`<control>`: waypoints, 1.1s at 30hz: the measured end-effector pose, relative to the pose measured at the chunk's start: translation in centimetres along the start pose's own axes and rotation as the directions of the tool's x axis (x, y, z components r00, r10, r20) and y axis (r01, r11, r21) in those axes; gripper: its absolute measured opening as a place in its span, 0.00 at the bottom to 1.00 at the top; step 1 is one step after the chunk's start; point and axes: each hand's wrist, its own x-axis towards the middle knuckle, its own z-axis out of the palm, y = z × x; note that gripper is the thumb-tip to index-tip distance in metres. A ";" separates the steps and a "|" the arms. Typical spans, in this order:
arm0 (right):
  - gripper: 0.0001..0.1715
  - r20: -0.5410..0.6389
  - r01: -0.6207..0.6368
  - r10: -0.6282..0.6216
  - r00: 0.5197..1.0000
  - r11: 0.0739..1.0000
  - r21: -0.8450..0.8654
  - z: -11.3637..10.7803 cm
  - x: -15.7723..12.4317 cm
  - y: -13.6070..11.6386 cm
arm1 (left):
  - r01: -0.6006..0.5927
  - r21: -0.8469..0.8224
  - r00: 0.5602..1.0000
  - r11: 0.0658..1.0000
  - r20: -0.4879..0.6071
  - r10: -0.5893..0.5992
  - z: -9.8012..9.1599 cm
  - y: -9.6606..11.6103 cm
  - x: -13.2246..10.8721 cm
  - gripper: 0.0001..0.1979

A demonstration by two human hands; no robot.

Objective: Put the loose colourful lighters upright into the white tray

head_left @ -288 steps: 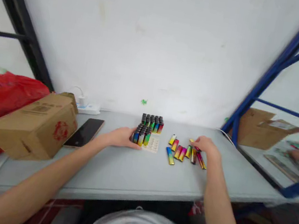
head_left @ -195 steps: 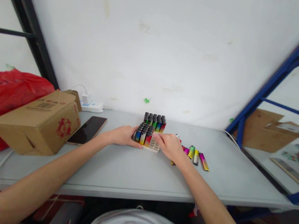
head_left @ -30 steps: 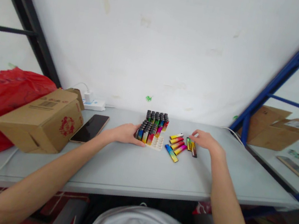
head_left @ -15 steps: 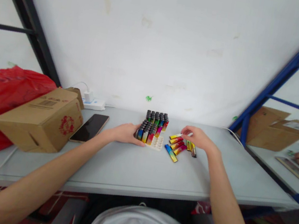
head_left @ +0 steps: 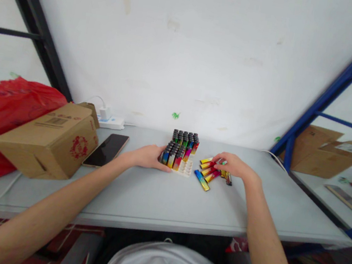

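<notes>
On the grey bench (head_left: 151,200), the left hand (head_left: 147,156) and right hand (head_left: 234,165) sat well apart.
At the pale tray (head_left: 186,169), the left clasped upright lighters (head_left: 171,160); the right curled over loose lighters (head_left: 211,176) beneath and left of it, whether pinching one I couldn't tell. Each looked light, stiff, slick, best gripped mid-body.

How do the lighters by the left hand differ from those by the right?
The standing lighters are upright, while the loose lighters lie on their sides. The standing lighters sit in tight rows in a pale tray; the loose lighters are scattered on the table. Both have bright, multicoloured bodies.
</notes>
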 end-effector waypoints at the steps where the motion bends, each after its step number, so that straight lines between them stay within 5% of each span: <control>1: 0.12 0.005 -0.008 0.008 1.000 1.000 -0.001 -0.1 -0.1 0.0 | -0.003 0.001 1.000 1.000 -0.001 0.003 0.0 0.0 0.0 0.46; 15: 0.31 0.030 -0.005 0.003 1.000 0.998 0.060 0.1 -0.7 0.6 | -0.008 0.001 1.000 1.000 0.005 0.008 0.0 0.2 -0.1 0.46; 33: 0.17 0.080 0.011 -0.012 0.997 1.000 0.017 -0.6 -0.8 -0.8 | 0.007 -0.021 1.000 1.000 0.008 -0.007 -0.1 0.2 -0.1 0.44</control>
